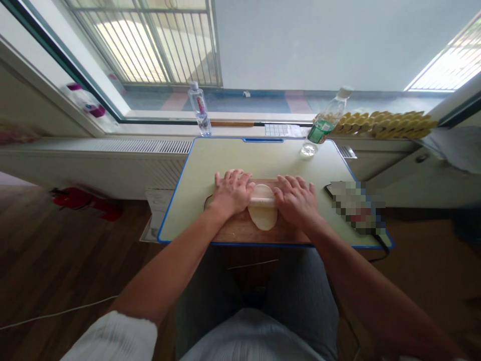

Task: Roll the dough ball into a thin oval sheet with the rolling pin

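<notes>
A pale rolling pin (263, 202) lies crosswise over a flattened oval of dough (264, 219). The dough shows both in front of the pin and behind it. My left hand (233, 192) covers the pin's left end, its thumb beside the dough. Over the right end rests my right hand (296, 197), holding the pin under the palm with fingers reaching forward. Both ends of the pin are hidden by the hands. Beneath everything is a brown wooden board (240, 233), set at the near edge of a small light-green table (225, 153) with a blue rim.
A green-labelled bottle (320, 129) stands at the table's back right. At the right edge lies a blurred-out dark-edged device (355, 208) with a cable. Another bottle (201, 111) and a yellow object (383, 124) are on the windowsill. A red fire extinguisher (84, 200) lies at left.
</notes>
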Tool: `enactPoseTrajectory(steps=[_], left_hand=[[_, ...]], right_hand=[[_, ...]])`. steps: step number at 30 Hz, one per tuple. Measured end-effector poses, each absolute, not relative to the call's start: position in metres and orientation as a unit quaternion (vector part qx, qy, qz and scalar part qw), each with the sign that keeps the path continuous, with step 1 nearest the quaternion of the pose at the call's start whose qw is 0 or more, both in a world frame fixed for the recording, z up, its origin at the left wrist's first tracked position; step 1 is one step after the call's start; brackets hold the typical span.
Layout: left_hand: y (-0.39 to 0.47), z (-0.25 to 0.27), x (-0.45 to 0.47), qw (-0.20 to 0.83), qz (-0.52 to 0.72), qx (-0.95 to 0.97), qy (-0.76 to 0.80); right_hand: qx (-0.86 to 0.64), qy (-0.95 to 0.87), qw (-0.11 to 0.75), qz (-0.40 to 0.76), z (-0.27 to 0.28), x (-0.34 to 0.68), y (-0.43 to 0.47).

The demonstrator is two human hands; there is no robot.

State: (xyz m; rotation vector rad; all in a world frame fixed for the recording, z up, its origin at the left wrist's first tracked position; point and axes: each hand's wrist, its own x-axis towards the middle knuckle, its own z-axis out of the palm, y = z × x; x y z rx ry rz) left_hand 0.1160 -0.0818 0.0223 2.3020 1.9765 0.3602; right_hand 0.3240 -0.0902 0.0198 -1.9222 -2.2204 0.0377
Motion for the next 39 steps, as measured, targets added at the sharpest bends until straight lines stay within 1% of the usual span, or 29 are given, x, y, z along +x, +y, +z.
enactPoseTrajectory(steps=[5,10,18,24,33,39], left_hand=[[-0.05,0.022,0.114,0.017,0.136,0.754,0.642],[-0.039,0.021,0.113,0.026,0.126,0.753,0.645],[-0.075,0.022,0.115,0.056,0.11,0.761,0.637],[-0.087,0.021,0.115,0.08,0.08,0.765,0.633],[-0.061,0.023,0.115,0.086,0.09,0.763,0.634],[-0.041,0.022,0.115,0.065,0.09,0.77,0.629]], right_hand=[[-0.659,-0.743,0.109,0.048,0.022,0.323,-0.054],[-0.669,-0.734,0.094,0.073,0.025,0.322,-0.042],[-0.649,-0.753,0.104,0.002,0.023,0.322,-0.092],[-0.648,-0.755,0.097,-0.003,0.025,0.321,-0.109],[-0.656,-0.748,0.101,0.021,0.023,0.32,-0.077],[-0.659,-0.743,0.1,0.053,0.024,0.319,-0.051]])
